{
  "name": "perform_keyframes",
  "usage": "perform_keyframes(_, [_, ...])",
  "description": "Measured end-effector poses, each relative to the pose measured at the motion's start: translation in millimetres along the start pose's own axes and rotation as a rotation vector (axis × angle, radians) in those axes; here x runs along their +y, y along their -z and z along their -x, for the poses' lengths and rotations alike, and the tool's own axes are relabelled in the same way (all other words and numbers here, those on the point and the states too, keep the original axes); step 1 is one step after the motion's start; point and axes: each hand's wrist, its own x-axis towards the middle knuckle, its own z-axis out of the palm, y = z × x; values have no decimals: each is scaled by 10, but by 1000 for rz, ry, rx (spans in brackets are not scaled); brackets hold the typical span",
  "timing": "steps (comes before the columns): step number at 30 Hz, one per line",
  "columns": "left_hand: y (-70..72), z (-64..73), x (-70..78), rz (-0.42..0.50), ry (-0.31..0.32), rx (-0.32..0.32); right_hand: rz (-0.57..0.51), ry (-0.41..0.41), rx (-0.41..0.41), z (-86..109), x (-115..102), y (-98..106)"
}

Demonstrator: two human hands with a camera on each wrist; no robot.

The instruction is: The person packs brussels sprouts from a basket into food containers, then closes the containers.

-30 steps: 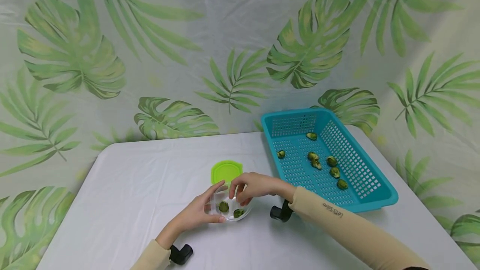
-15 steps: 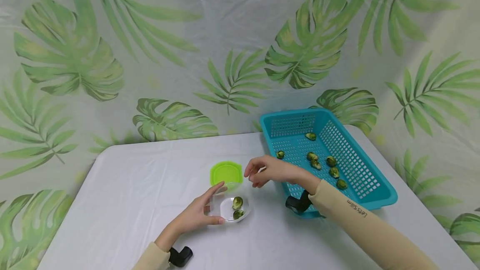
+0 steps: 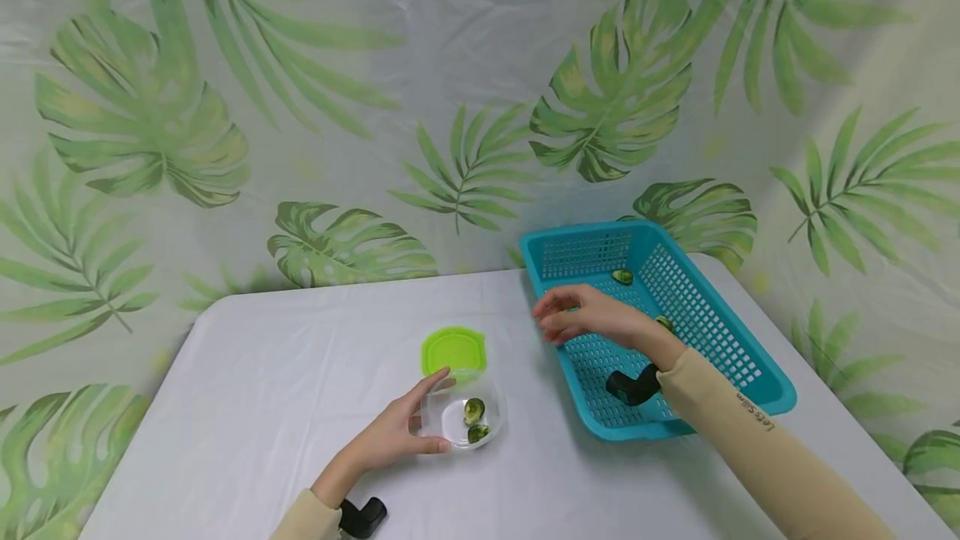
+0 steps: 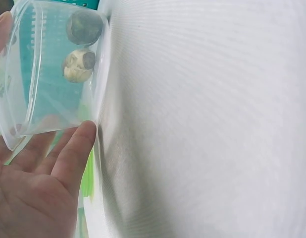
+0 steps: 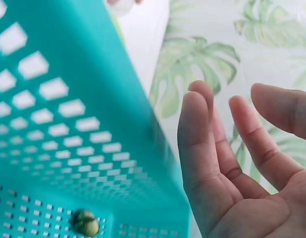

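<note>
In the head view my left hand (image 3: 390,433) holds a small clear plastic container (image 3: 452,423) from its left side, thumb at the near side and fingers at the far side. Two Brussels sprouts (image 3: 474,412) lie in its right part; the left wrist view shows both through the container wall (image 4: 49,94). My right hand (image 3: 588,315) hovers over the left rim of a turquoise perforated basket (image 3: 720,302). Its fingers (image 5: 195,134) are relaxed and bent a little, with nothing between them. A sprout (image 3: 622,276) lies at the basket's back; the hand and forearm hide part of the basket floor.
A lime-green lid (image 3: 453,350) lies flat just behind the clear container. The basket's high walls stand at the table's right side, on a white tablecloth (image 3: 300,373). A leaf-printed curtain (image 3: 465,157) hangs behind the table's back edge.
My right hand has left the clear container and moved right to the basket. The sprout at the container's left has shifted right, beside the other. The left hand keeps its place.
</note>
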Motion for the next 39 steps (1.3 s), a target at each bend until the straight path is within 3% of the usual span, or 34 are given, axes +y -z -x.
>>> perform_keyframes(22, [-9, -1, 51, -3, -4, -5, -53, -34, 207, 37, 495, 562])
perform_keyframes(39, [-2, -5, 25, -5, -12, 3, -1, -105, 175, -123, 692, 686])
